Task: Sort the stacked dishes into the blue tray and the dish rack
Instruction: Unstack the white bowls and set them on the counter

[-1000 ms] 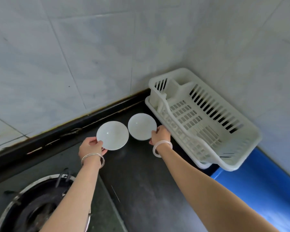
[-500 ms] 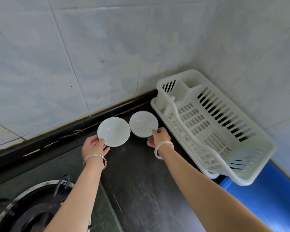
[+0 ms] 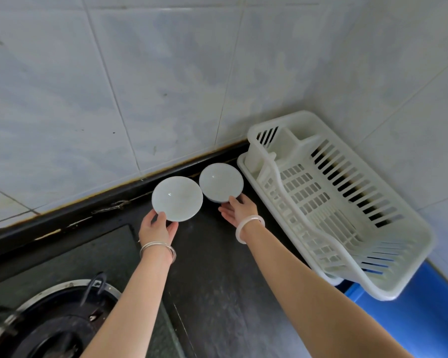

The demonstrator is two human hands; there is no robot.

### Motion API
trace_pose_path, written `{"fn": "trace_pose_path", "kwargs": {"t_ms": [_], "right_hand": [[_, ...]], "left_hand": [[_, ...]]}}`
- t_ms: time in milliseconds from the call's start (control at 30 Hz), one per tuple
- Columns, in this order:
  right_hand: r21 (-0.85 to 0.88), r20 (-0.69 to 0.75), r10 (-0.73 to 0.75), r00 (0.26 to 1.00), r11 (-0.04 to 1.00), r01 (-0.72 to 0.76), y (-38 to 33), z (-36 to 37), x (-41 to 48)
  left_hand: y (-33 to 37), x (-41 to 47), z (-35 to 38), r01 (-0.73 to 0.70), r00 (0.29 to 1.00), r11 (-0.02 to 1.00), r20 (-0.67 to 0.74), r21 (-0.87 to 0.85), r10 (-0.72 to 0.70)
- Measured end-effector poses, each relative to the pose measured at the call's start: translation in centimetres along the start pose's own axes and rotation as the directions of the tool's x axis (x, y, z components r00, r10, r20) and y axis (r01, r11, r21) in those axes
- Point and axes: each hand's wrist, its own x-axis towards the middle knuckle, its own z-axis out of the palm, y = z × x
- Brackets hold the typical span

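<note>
Two white round dishes lie side by side on the dark counter near the wall. My left hand (image 3: 157, 228) grips the near rim of the left dish (image 3: 177, 197), thumb on top. The fingers of my right hand (image 3: 239, 210) lie fairly straight against the near edge of the right dish (image 3: 221, 182), the palm turned left. The white dish rack (image 3: 347, 202) stands just right of the dishes, with nothing in it. A corner of the blue tray (image 3: 424, 313) shows under the rack's near end.
A gas burner (image 3: 49, 321) with a metal ring sits at the lower left. The tiled wall (image 3: 166, 86) runs behind the dishes and turns a corner behind the rack. A raised dark ledge (image 3: 88, 202) lines the foot of the wall.
My right hand's fingers have loosened and straightened at the right dish's rim. My left hand keeps its hold on the left dish. The view has shifted slightly.
</note>
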Motion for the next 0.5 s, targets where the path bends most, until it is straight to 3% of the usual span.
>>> {"fn": "trace_pose_path", "kwargs": {"t_ms": [500], "right_hand": [[-0.12,0.029,-0.014,0.999,0.993,0.018,-1.3,1.6,0.9]], "left_hand": [[0.2,0.7,1.1,0.013,0.999,0.999,-0.05,-0.036,-0.015]]}}
